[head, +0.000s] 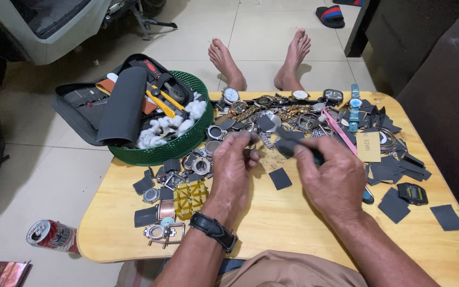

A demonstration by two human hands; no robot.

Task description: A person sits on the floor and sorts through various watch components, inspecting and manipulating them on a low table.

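My left hand (233,166), with a black wristwatch (213,230) on its wrist, pinches a small grey watch part (239,136) between its fingertips above the wooden table (293,223). My right hand (331,175) grips a dark slim tool (294,141) whose tip points left toward that part. A small dark square piece (280,178) lies on the table between the two hands.
Several watches, cases and metal bands (272,109) lie in a heap along the table's far side. Dark square pieces (394,204) scatter on the right. A green basket (176,143) with cotton and tools stands at far left. A can (51,235) lies on the floor.
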